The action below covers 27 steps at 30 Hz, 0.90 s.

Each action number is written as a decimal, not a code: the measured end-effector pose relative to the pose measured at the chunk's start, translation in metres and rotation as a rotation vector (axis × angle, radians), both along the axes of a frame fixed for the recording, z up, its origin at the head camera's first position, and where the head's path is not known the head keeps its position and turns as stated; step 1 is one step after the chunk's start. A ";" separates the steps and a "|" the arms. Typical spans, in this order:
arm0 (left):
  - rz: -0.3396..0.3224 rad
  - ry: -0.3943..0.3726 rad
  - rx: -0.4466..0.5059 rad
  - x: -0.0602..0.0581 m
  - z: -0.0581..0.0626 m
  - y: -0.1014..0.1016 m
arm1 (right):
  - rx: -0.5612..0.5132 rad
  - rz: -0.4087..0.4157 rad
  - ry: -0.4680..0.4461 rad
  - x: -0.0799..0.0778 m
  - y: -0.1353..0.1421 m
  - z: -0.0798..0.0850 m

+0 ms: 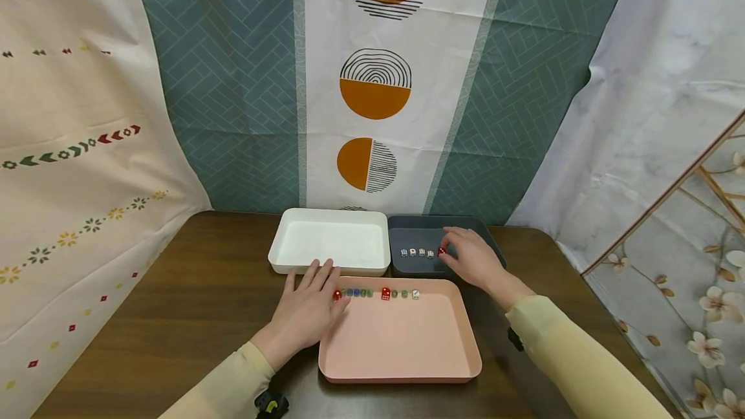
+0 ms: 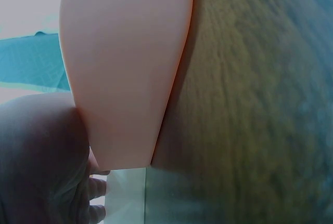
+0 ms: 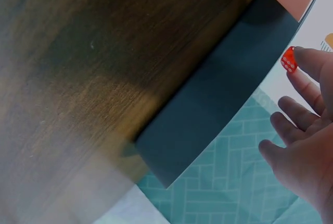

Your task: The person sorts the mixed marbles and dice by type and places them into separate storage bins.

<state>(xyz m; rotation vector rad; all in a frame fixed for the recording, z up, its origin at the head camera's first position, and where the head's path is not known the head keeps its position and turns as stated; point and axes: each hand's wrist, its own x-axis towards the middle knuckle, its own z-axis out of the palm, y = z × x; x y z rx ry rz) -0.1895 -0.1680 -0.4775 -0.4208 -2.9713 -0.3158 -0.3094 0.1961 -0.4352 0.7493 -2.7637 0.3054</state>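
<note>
Above the dark grey tray [image 1: 421,235] my right hand [image 1: 474,260] pinches a red die [image 3: 289,60] between thumb and forefinger. Several white dice [image 1: 421,252] form a row in that tray, just left of the held die. My left hand [image 1: 308,309] lies over the upper left corner of the pink tray [image 1: 401,341], its fingers extended. Close to its thumb is a red die [image 1: 337,295]; whether they touch is unclear. Along the pink tray's far side run green and blue dice [image 1: 357,292], another red die [image 1: 385,293] and a white die [image 1: 416,294].
A white tray [image 1: 326,238] stands behind the pink one, left of the dark tray. All three sit on a brown wooden table [image 1: 174,315]. Patterned cloths [image 1: 244,96] hang at the back and both sides.
</note>
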 end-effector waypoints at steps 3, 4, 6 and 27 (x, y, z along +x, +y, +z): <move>0.002 -0.005 0.002 0.000 0.000 0.000 | 0.010 -0.008 -0.002 -0.002 0.000 -0.001; 0.002 -0.006 0.002 0.000 0.000 0.000 | 0.012 -0.013 -0.008 -0.003 0.000 -0.002; 0.002 -0.007 0.002 -0.001 0.000 0.000 | 0.018 -0.024 -0.017 -0.005 0.000 -0.003; 0.001 -0.008 -0.009 0.001 0.002 0.002 | 0.048 -0.094 -0.090 -0.023 0.004 -0.017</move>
